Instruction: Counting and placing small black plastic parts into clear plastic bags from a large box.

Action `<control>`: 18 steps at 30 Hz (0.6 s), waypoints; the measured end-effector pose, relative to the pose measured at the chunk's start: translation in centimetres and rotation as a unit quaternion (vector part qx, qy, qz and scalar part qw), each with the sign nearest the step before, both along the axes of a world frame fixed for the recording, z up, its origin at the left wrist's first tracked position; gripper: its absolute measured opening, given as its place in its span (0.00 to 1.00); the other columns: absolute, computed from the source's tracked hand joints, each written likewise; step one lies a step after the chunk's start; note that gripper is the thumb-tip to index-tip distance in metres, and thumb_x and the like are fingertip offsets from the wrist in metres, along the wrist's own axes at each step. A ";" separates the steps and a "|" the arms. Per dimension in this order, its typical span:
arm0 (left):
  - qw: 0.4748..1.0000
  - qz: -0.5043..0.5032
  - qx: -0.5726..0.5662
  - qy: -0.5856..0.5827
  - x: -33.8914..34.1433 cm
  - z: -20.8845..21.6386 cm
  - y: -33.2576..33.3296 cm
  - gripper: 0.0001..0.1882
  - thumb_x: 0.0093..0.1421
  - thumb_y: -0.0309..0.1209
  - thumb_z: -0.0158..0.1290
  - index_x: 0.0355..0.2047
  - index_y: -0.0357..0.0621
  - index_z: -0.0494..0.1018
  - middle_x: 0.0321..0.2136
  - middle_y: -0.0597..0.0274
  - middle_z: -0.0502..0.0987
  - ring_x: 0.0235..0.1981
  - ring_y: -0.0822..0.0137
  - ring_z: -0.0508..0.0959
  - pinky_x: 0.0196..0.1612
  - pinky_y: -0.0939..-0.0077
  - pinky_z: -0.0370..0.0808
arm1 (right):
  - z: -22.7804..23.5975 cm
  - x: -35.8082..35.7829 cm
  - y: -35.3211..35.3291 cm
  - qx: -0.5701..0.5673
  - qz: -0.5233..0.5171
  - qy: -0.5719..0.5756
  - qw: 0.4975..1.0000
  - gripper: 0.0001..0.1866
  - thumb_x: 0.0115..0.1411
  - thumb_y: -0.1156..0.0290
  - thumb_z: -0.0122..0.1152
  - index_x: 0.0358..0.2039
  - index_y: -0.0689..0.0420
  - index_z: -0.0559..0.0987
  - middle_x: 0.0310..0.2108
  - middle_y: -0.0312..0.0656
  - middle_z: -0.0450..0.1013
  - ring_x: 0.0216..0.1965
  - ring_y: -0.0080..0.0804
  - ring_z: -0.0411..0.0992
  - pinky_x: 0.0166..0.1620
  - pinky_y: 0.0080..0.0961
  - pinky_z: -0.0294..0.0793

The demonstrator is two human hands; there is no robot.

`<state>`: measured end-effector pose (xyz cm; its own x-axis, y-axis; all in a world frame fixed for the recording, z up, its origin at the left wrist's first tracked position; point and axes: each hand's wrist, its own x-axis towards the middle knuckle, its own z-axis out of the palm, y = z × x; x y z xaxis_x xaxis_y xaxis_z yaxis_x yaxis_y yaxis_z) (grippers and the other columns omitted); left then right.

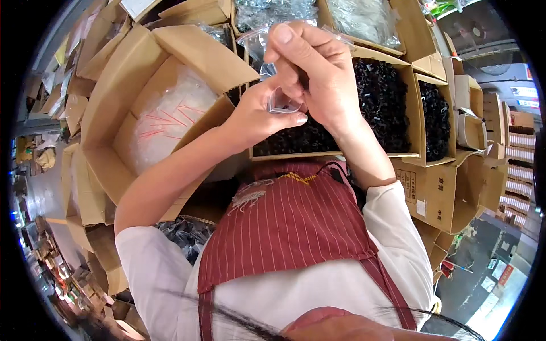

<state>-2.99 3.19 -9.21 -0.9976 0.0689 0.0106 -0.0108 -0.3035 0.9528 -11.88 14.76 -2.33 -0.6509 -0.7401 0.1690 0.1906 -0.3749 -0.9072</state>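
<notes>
My left hand is closed around a small clear plastic bag, its thumb stretched along the lower edge. Some small dark bits show through the plastic. My right hand is pressed against the left one, its fingers curled in and the thumb on top; what those fingers grip is hidden. Clear plastic with a pinkish line shows beyond the right hand's fingers, and I cannot tell whether it belongs to the same bag. Beneath both hands is a cardboard box of small black parts.
To the left, an open carton holds clear plastic bags and thin red strips. More boxes of clear bagged items stand at the far side. A narrower box of black parts is on the right, beside printed cartons.
</notes>
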 end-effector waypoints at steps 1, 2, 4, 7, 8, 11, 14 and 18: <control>0.999 -0.002 -0.039 -0.010 0.1 -0.3 -0.4 0.16 0.56 0.20 0.62 0.42 0.40 0.70 0.40 0.65 0.73 0.44 0.73 0.73 0.49 0.72 0.73 | -0.2 0.0 -0.2 -0.009 0.000 0.015 1.000 0.17 0.69 0.60 0.60 0.29 0.60 0.80 0.14 0.29 0.65 0.13 0.12 0.58 0.18 0.13 0.54; 0.997 -0.005 -0.078 -0.021 0.1 -0.4 -0.6 0.17 0.56 0.19 0.62 0.44 0.39 0.70 0.42 0.64 0.73 0.45 0.72 0.73 0.50 0.72 0.74 | -0.5 0.0 -0.5 -0.017 0.000 0.030 0.999 0.17 0.69 0.60 0.59 0.29 0.60 0.80 0.14 0.30 0.66 0.14 0.13 0.60 0.19 0.13 0.56; 0.997 0.016 -0.081 0.007 0.0 -0.3 -0.2 0.18 0.56 0.18 0.61 0.45 0.38 0.70 0.41 0.64 0.73 0.45 0.71 0.74 0.50 0.71 0.74 | -0.4 0.4 -0.6 -0.019 0.002 0.038 0.999 0.20 0.71 0.59 0.54 0.29 0.62 0.80 0.15 0.33 0.68 0.16 0.15 0.63 0.21 0.15 0.59; 0.994 0.042 -0.090 0.041 0.1 0.5 -0.1 0.20 0.55 0.17 0.61 0.48 0.38 0.70 0.42 0.64 0.74 0.45 0.70 0.75 0.50 0.70 0.75 | -0.4 0.1 -0.2 -0.010 0.021 0.058 0.998 0.23 0.73 0.58 0.48 0.32 0.65 0.81 0.18 0.38 0.73 0.20 0.21 0.69 0.26 0.18 0.65; 0.993 0.049 -0.097 0.048 0.2 0.7 -0.1 0.22 0.55 0.16 0.61 0.49 0.37 0.70 0.42 0.63 0.74 0.45 0.69 0.75 0.51 0.70 0.75 | -0.5 0.0 -0.1 -0.001 0.039 0.071 0.997 0.25 0.74 0.57 0.46 0.34 0.66 0.82 0.20 0.41 0.75 0.22 0.24 0.72 0.29 0.20 0.68; 0.992 0.089 -0.020 0.083 0.0 0.4 0.6 0.24 0.55 0.16 0.62 0.52 0.37 0.70 0.43 0.62 0.76 0.46 0.70 0.76 0.51 0.71 0.75 | -0.3 0.4 0.2 -0.003 0.030 0.064 0.998 0.27 0.74 0.54 0.45 0.38 0.66 0.82 0.27 0.45 0.79 0.27 0.29 0.77 0.33 0.22 0.73; 0.994 0.019 -0.097 0.055 -0.2 0.4 -0.6 0.26 0.54 0.17 0.62 0.54 0.37 0.70 0.44 0.62 0.76 0.47 0.69 0.77 0.53 0.71 0.75 | 0.8 0.6 1.1 0.033 0.040 0.042 0.998 0.24 0.69 0.56 0.51 0.40 0.68 0.82 0.37 0.53 0.80 0.39 0.39 0.80 0.46 0.32 0.77; 0.997 0.031 -0.058 0.032 0.0 0.7 -0.7 0.24 0.54 0.17 0.62 0.52 0.36 0.71 0.42 0.62 0.76 0.46 0.67 0.77 0.53 0.71 0.74 | -0.2 -1.8 2.1 -0.077 0.051 0.258 0.962 0.07 0.61 0.72 0.61 0.34 0.61 0.82 0.46 0.48 0.79 0.49 0.33 0.76 0.57 0.32 0.73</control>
<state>-2.94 2.49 -8.50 -0.9975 0.0120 0.0696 0.0660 -0.1894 0.9797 -13.66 16.89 -2.53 -0.3763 -0.7360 0.5628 -0.2281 -0.5152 -0.8262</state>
